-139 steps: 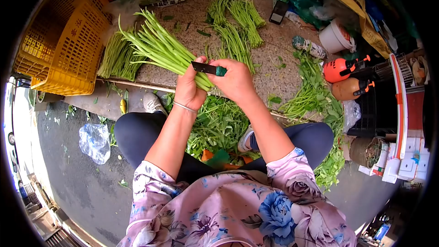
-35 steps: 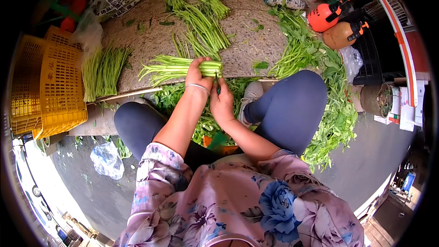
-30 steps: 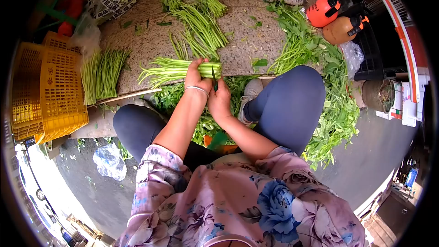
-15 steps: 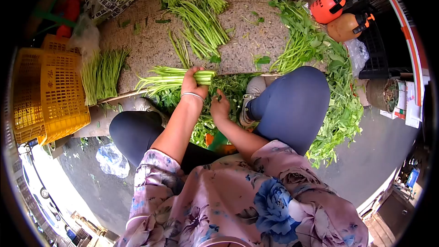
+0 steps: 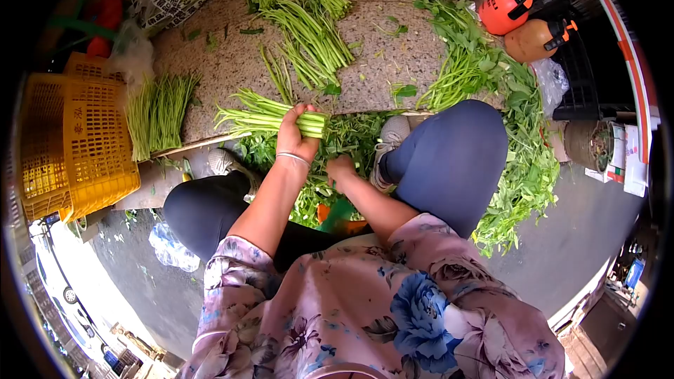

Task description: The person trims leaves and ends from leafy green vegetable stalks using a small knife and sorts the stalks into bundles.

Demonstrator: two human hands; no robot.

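Observation:
My left hand (image 5: 298, 133) is wrapped round a bundle of green vegetable stems (image 5: 256, 116). Their cut, thicker ends stick out to the right of the fist, and the thin ends fan out to the left over the table's front edge. Lower down, between my knees, my right hand (image 5: 341, 170) hangs over a heap of green leaves (image 5: 305, 200). Its fingers look curled downward, and whatever they hold is hidden. Farther up on the speckled table (image 5: 217, 63) lies a large pile of trimmed stems (image 5: 309, 35).
At left, a stem bundle (image 5: 163, 114) sits by yellow crates (image 5: 98, 140). Leafy stalks (image 5: 470, 63) spill off the table's right side into a leaf heap (image 5: 523, 182). Two spray bottles, one red (image 5: 500, 12) and one brown (image 5: 530, 42), stand at the back right.
My right hand has dropped slightly lower toward the leaf heap, its fingers turned downward. My left hand keeps the stems and has barely shifted, with the bundle tilted a little more.

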